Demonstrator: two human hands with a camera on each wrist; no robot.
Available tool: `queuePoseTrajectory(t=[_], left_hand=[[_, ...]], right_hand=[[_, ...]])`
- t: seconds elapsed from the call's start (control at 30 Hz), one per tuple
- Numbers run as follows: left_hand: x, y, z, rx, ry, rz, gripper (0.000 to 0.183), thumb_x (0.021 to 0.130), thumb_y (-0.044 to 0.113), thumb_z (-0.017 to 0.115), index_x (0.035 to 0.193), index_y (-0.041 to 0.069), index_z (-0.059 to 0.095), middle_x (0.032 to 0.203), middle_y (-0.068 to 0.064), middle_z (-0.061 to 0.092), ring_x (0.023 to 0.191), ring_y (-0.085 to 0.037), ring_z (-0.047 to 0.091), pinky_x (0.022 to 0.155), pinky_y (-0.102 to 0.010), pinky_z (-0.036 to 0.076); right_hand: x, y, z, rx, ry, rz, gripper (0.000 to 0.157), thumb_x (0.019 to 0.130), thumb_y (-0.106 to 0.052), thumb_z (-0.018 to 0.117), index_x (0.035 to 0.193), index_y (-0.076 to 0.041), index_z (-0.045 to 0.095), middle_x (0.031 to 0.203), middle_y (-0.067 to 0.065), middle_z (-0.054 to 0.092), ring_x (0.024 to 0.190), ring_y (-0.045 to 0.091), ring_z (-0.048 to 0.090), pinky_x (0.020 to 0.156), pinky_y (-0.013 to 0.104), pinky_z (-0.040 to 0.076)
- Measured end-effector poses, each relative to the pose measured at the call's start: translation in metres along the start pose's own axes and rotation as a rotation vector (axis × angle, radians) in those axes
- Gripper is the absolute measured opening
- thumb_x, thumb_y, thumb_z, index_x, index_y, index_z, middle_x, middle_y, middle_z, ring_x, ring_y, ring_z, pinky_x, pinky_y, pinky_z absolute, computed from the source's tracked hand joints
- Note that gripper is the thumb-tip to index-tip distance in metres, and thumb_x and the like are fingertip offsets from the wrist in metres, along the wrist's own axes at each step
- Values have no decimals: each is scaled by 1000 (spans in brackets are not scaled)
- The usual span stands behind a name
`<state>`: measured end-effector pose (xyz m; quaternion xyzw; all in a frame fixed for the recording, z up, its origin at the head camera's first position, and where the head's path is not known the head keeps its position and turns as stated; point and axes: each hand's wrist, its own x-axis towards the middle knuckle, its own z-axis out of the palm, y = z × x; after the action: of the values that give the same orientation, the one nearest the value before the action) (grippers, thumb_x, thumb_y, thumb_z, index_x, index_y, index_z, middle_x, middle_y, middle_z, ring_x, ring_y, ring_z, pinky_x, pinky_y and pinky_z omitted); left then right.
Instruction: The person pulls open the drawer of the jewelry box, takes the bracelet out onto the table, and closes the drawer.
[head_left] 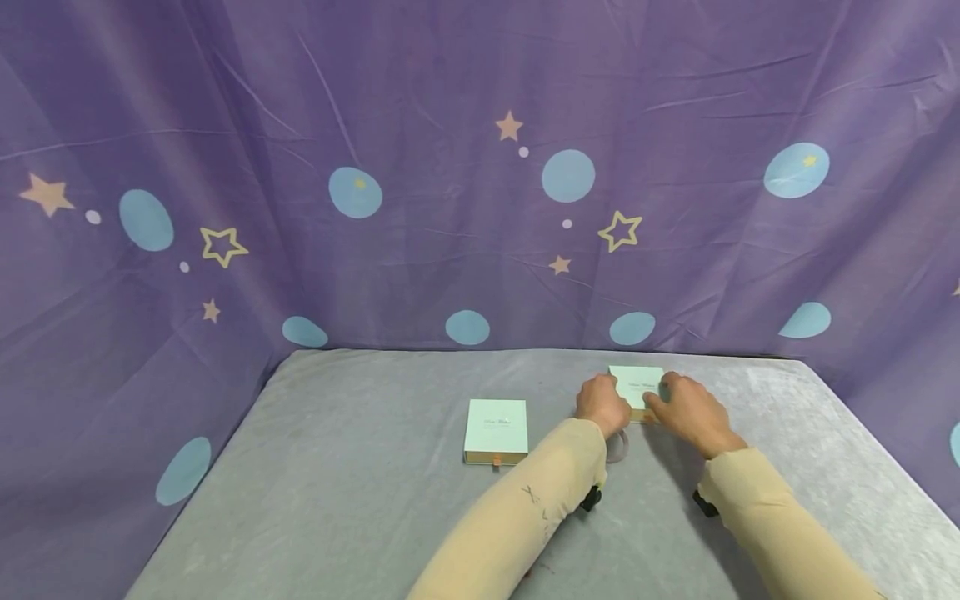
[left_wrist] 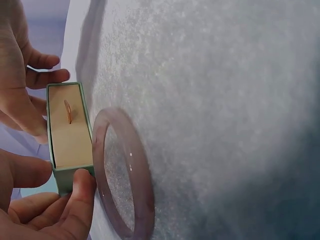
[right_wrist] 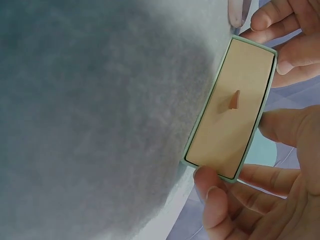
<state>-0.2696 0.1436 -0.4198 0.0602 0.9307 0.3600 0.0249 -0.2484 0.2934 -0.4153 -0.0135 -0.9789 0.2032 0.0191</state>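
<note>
A pale mint-green drawer box (head_left: 637,382) lies toward the back right of the table, its cream drawer front with a small orange-brown tab facing me. My left hand (head_left: 603,405) grips its left side with thumb and fingers. On the opposite side, my right hand (head_left: 693,410) holds the box between thumb and fingers. In the right wrist view the drawer front (right_wrist: 235,135) is flush in its sleeve. A translucent pinkish bangle (left_wrist: 137,170) lies on the cloth just in front of the box, beside my left hand.
A second mint-green box (head_left: 497,429) of the same kind rests to the left, its orange tab toward me. Grey cloth (head_left: 337,500) covers the table. A purple curtain (head_left: 420,275) with stars and blue spots hangs behind and along the sides.
</note>
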Motion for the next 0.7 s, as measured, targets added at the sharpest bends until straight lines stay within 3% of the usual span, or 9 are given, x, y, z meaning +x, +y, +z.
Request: queuePoseTrajectory(t=[0.33, 0.7], left_hand=[[-4, 1, -1, -30, 7, 2, 38, 81, 15, 68, 119, 14, 69, 111, -3, 68, 101, -27, 63, 86, -33, 52], [-14, 5, 1, -39, 13, 13, 39, 81, 11, 67, 120, 13, 68, 113, -2, 68, 105, -26, 61, 89, -32, 51]], right_hand=[[-5, 4, 0, -4, 13, -7, 43, 92, -36, 56, 110, 3, 56, 97, 19, 62, 79, 30, 58, 59, 45, 47], [-15, 7, -2, 1, 26, -6, 47, 92, -35, 56, 117, 5, 55, 108, 26, 61, 89, 38, 60, 65, 51, 49]])
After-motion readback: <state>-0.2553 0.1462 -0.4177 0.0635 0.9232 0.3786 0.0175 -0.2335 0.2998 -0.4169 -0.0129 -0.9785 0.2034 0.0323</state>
